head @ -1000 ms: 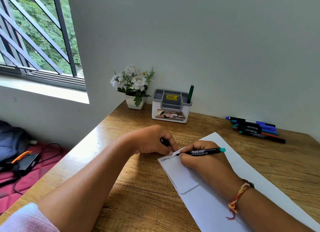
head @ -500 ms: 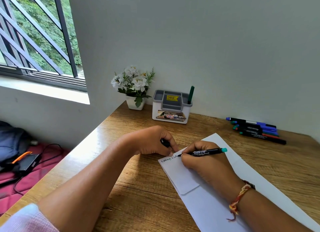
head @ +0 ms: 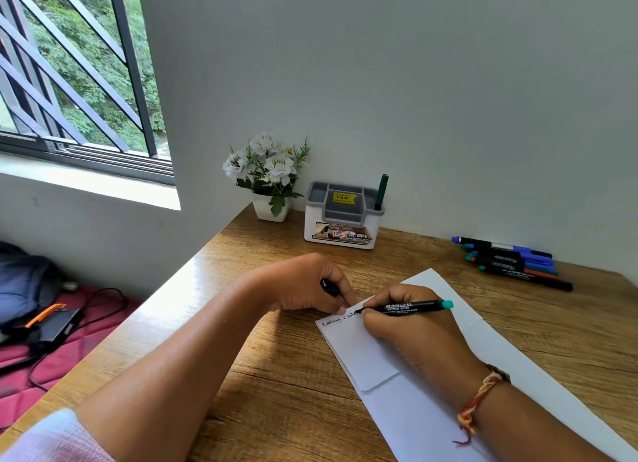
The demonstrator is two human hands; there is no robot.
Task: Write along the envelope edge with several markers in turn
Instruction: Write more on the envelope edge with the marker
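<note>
Envelope is lying flat on the desk at lower centre-right of the frame, flap side up, with the writing running along its upper-left edge. My right hand has its fingers pinched round the teal-ended marker, tip down on the paper right at the end of the line. Left hand is curled round a small dark thing, the cap I'd guess, with one fingertip pressing the envelope's edge just beside the marker tip. To do this bit well I'd go with light pressure and small strokes, stay parallel to the edge, and let that fingertip pin the paper so it doesn't skate on the glossy wood. It sits just above fresh ink though, so no dragging it. Spare markers lie at the right of the frame, well apart, ready for the swap.
</note>
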